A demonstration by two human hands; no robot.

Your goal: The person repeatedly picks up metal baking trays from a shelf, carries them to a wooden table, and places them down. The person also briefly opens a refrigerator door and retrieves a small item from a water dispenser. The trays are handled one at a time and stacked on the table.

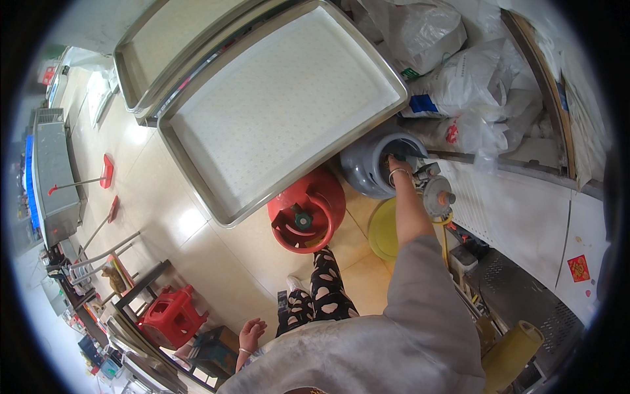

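My right hand (pixel 399 164) reaches down into the collar of a grey gas cylinder (pixel 362 162), its fingers on the dark green valve knob and partly hidden. A gas regulator (pixel 437 196) with a yellow hose is beside that wrist. Close by stands a red gas cylinder (pixel 332 197), whose green valve handwheel (pixel 302 220) shows within its collar. Low at my side hangs my left hand (pixel 252 332), holding nothing, the fingers loosely bent and apart. Both wrists wear bangles.
A large metal tray (pixel 285 108) juts over the cylinders, with another tray (pixel 147 54) behind. White plastic sacks (pixel 457 74) fill a shelf at right. A yellow-green round tub (pixel 384 231) sits below my right arm. Red plastic stools (pixel 172 315) stand at left.
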